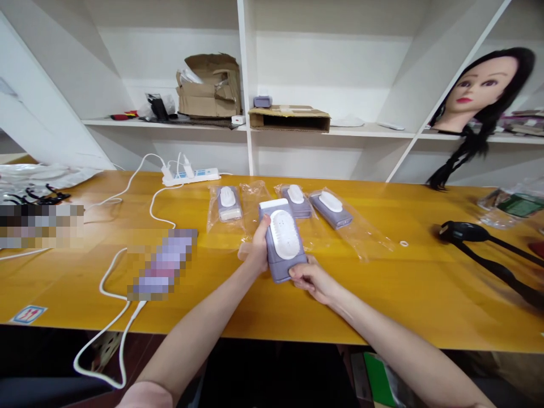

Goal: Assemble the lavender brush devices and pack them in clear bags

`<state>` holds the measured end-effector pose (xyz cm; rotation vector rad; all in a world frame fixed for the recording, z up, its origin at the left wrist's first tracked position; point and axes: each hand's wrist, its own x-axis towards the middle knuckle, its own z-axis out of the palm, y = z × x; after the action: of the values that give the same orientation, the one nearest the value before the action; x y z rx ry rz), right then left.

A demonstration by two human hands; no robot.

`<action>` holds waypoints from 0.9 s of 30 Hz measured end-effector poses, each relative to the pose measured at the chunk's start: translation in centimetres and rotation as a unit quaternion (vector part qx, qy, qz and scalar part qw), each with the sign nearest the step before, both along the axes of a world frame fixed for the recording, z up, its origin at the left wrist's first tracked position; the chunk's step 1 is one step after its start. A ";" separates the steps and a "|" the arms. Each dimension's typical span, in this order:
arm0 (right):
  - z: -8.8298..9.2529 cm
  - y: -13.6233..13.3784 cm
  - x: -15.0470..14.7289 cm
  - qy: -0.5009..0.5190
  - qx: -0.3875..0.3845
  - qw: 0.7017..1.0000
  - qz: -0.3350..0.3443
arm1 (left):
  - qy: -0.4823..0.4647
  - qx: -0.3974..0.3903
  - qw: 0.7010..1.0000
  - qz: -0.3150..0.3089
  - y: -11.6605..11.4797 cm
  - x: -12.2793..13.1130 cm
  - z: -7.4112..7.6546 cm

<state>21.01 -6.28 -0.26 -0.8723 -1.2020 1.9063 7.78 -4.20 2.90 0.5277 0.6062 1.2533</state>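
Note:
A grey-purple block-shaped item with a white ridged oval on its face is held tilted above the table. My left hand is closed around its left side, thumb along the front edge. The fingers of my right hand pinch its lower right corner. Behind it, similar items in clear plastic bags lie on the table: one on the left, one in the middle and one on the right.
A phone with a white charging cable lies left on the wooden table. Behind it sits a power strip. A black strapped object and a small white ring are at right. Shelves hold cardboard boxes and a mannequin head.

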 end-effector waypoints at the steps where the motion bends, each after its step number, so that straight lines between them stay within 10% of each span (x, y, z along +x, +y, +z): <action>1: 0.0 -0.1 -0.1 -0.003 -0.001 1.000 0.008 | 0.008 -0.001 1.000 -0.012 0.0 -0.2 -0.1; 18: 1.2 -1.3 -0.1 0.028 -0.035 0.995 -0.091 | 0.002 0.073 0.994 0.076 -0.9 -0.4 0.1; 27: 1.1 -0.8 0.7 -0.046 -0.073 0.996 0.002 | 0.052 0.075 0.994 0.061 -1.9 -0.2 -0.4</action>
<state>21.72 -7.03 0.82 -1.0460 -1.1292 1.9946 7.55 -6.08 2.45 0.6933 0.6414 1.4005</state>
